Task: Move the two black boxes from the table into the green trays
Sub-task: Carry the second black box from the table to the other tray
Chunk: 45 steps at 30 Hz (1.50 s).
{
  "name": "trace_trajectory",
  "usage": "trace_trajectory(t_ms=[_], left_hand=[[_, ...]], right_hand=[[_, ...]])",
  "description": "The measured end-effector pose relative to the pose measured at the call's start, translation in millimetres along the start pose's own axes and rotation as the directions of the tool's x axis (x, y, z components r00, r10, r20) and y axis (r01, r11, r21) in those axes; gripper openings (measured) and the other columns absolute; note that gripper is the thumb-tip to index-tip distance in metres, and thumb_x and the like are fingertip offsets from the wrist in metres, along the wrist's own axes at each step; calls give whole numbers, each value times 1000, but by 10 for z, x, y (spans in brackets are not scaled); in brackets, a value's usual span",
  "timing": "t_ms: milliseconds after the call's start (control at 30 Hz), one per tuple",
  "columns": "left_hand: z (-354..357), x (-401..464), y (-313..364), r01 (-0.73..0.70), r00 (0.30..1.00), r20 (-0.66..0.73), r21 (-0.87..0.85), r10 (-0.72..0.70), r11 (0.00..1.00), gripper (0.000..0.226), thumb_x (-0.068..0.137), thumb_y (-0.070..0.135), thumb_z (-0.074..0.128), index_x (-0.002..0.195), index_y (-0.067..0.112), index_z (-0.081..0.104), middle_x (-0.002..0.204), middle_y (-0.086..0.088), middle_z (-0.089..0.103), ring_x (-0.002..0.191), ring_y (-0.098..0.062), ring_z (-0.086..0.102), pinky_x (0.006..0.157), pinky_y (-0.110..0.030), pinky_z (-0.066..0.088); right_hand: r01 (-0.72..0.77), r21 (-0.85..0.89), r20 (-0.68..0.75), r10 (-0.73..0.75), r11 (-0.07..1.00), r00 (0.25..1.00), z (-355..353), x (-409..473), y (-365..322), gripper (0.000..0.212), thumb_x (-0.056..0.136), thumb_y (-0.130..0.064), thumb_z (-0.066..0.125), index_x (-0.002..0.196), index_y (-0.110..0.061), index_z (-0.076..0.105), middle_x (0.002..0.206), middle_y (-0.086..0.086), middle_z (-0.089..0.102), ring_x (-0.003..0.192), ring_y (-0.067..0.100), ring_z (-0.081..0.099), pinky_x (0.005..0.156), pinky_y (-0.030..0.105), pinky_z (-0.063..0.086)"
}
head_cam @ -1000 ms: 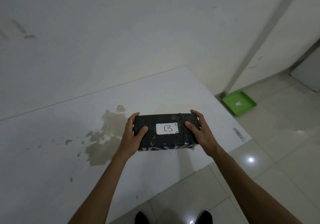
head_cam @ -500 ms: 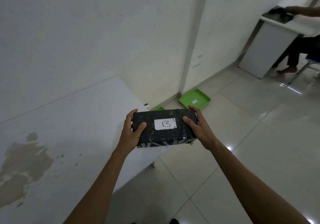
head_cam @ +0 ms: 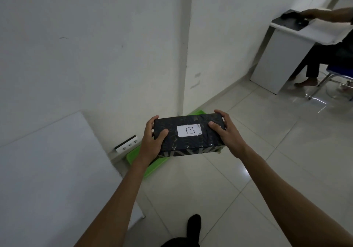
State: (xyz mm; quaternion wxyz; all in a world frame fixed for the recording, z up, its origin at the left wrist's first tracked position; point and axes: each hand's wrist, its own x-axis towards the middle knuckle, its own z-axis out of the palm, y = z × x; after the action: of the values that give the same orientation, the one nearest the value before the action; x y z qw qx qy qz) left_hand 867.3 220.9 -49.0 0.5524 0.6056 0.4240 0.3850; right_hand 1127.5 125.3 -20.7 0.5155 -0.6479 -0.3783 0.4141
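A black box [head_cam: 188, 134], wrapped in glossy dark film and marked with a white label reading "B" [head_cam: 189, 130], is held in the air at mid-frame, clear of the white table [head_cam: 47, 170] at the near left. The left hand [head_cam: 151, 141] is clamped on the box's left end, thumb laid on the top face and fingers curled over the far edge; the right hand [head_cam: 227, 133] is closed likewise on the right end. Parts of two green trays are seen on the tiled floor: a near tray [head_cam: 135, 156], largely hidden below the left hand and the box, and a far tray [head_cam: 197, 112], only a strip of which shows behind the box at the wall corner. The box is judged rigid, since its edges stay straight under the grip, and of moderate weight, as two hands are used. The shiny wrap is likely to be slippery, so the short ends, with the thumbs on top, are judged the soundest places to hold. A seated person [head_cam: 328, 52] at a white desk [head_cam: 282, 55] is visible at the far right.
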Motion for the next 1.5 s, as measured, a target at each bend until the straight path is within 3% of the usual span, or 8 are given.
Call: trace_trajectory(t_ms=[167,367,500,633,867,1200,1367,1500], left_hand=[[641,826,188,-15,1000,6,-14,15,1000,52,90,34,63,137,40,40,130,2,51,111,-12,60,77,-22,57],[1343,1751,257,-3,1000,-18,43,4,999,54,90,37,63,138,39,39,132,-1,49,114,-14,58,79,-23,57],[1834,2313,239,13,994,-107,27,-11,1000,53,91,34,62,139,35,39,128,-1,51,114,-20,59,88,-36,58],[2333,2716,250,40,969,-242,-6,-40,999,51,93,30,60,140,29,40,127,-2,52,113,-22,60,86,-31,58],[2899,3299,200,95,906,-406,-69,-115,993,47,93,30,60,136,37,42,128,-2,54,108,-19,63,85,-31,58],[3225,4262,9,152,859,-482,-83,-173,985,48,94,27,59,138,32,41,126,-1,54,109,-23,64,71,-22,59],[3375,4590,-170,254,822,-511,-67,-252,965,57,93,37,58,144,38,34,137,-3,50,118,-20,58,95,-40,55],[3559,4821,-664,389,774,-535,-20,-338,921,65,91,46,54,148,45,23,131,-2,42,120,-16,47,105,-37,42]], right_hand=[[9,6,-16,-9,1000,1000,-654,800,-164,51,91,-43,73,137,-45,49,124,-3,60,97,10,71,69,22,61],[6,38,3,-6,999,1000,-1342,1798,-174,51,93,-39,72,138,-41,49,126,0,60,101,10,70,69,19,60],[17,30,83,-19,999,996,-1772,2603,-200,51,95,-36,71,140,-38,49,127,2,60,105,12,68,68,19,60],[12,-10,197,-10,1000,980,-2160,3382,-258,50,94,-36,71,139,-39,50,126,5,61,106,15,68,69,19,60],[17,-68,347,7,998,938,-2477,4507,-267,50,95,-32,71,140,-34,50,123,11,61,99,15,66,67,18,58],[-49,-36,427,60,998,902,-2660,5620,-81,50,96,-23,67,141,-36,50,126,5,61,110,19,65,83,28,59],[-113,-43,432,121,993,894,-2734,5991,90,64,90,-22,65,148,-39,46,130,-4,61,119,19,62,95,32,56],[-203,-44,423,202,978,883,-2672,6368,551,66,94,-10,63,153,-33,44,141,0,58,126,22,60,100,34,56]])
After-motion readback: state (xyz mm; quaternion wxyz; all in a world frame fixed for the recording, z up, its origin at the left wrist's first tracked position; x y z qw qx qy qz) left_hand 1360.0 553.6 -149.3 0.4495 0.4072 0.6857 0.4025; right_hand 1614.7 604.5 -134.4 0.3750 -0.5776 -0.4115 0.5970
